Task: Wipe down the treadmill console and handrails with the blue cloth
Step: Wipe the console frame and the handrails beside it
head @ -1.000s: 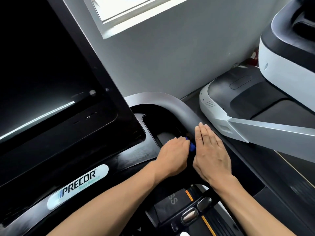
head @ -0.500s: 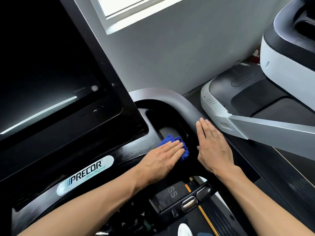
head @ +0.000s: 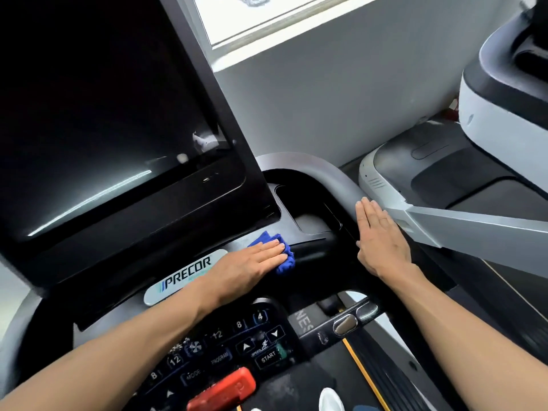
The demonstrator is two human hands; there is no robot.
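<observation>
**gymrat_dan:** So where's this at? Looks like the console pass to me. The left hand [head: 252, 262] is flat, fingers straight, pressing the blue cloth [head: 278, 256] onto the glossy black ledge of the treadmill console [head: 302, 253], just right of the Precor badge [head: 184, 275]. Cloth is bunched up and poking out past the fingertips.

**wipe_it_down:** Yep, console step, handrails not obviously done yet. The right hand [head: 382, 241] is spread open too, holding nothing, palm resting on the right grey handrail [head: 320, 173] where it curves past the cup recess [head: 311, 215]. Looks like bracing, I'd guess.

**gymrat_dan:** Next move?

**wipe_it_down:** I'd keep the palm flat and sweep along that ledge. Below it sit the button panel [head: 237, 345] and the red stop button [head: 222, 390], so go light there or you'll press START. The dark screen [head: 103, 129] needs a pass as well, then the rails.
</observation>
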